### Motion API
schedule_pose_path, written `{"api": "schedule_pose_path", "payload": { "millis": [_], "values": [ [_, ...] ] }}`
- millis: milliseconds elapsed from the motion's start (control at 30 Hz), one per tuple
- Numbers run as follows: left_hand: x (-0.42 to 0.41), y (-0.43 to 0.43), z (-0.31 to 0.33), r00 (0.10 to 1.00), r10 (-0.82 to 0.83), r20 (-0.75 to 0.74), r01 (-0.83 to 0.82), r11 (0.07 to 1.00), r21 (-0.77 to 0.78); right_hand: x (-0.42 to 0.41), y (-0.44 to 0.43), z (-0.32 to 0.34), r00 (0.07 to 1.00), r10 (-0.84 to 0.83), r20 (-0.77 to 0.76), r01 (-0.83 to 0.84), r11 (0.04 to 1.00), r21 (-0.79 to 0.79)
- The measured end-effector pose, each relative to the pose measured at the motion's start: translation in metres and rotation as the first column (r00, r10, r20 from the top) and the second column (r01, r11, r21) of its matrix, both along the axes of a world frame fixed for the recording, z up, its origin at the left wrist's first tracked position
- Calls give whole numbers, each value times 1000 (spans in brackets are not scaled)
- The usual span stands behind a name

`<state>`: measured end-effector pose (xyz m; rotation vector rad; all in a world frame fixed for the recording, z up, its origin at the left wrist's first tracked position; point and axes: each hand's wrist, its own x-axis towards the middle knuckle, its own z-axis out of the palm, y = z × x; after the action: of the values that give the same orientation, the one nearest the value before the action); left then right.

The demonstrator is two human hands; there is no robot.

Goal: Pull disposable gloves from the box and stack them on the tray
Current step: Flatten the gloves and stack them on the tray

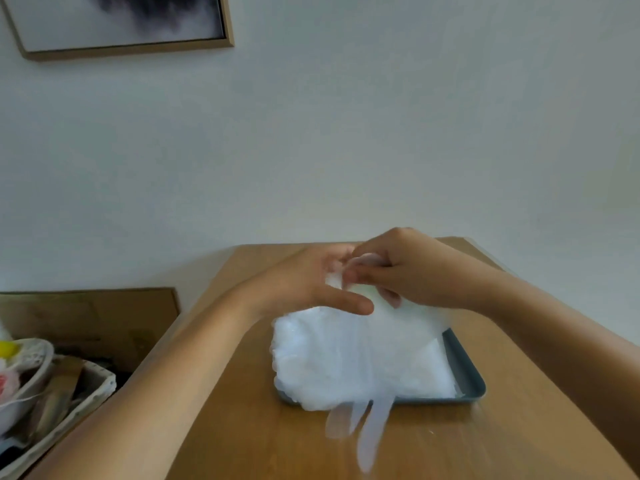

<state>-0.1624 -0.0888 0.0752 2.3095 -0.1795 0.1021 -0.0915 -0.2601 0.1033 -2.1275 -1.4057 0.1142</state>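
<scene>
Above the far end of the tray, in the head view, we saw both hands meeting in the air. Our right hand had its fingers curled and clamped on a crumpled clear glove, pinched near the fingertips. Our left hand lay just beside it, thumb stretched straight out toward the right, its other fingers reaching into the same glove. They were blurred, so we could not tell whether they gripped the film or only touched it.

Below the hands, a pile of clear gloves covered most of the tray, leaving only the right rim and the near right corner bare. Some thin glove fingers trailed past the near rim over the table. The tray sat on the table, near its middle.

Off to the left, lower than the table, stood a basket with mixed clutter. A framed picture hung on the wall.
</scene>
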Motion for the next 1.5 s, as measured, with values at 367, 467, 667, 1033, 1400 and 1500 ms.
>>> {"api": "schedule_pose_path", "payload": {
  "millis": [367,467,667,1033,1400,1500],
  "values": [
    [10,43,-12,961,-117,-252,-16,882,-470,20,-10,-20,921,-82,-381,206,932,298],
    [17,46,-14,940,-45,-339,-132,868,-479,36,-8,-47,874,-140,-466,292,917,271],
    [52,51,-41,869,129,-478,-209,971,-118,64,-12,-108,886,-280,-370,360,918,166],
    [79,66,-53,710,578,-403,-320,774,546,97,-20,-155,876,-472,-103,470,881,-40],
    [61,-45,-102,991,136,8,-116,810,576,94,-17,-157,876,-481,-16,479,875,-71],
    [59,-38,-117,977,95,-191,43,789,612,84,-21,-151,866,-467,180,479,877,-31]
  ]
}}
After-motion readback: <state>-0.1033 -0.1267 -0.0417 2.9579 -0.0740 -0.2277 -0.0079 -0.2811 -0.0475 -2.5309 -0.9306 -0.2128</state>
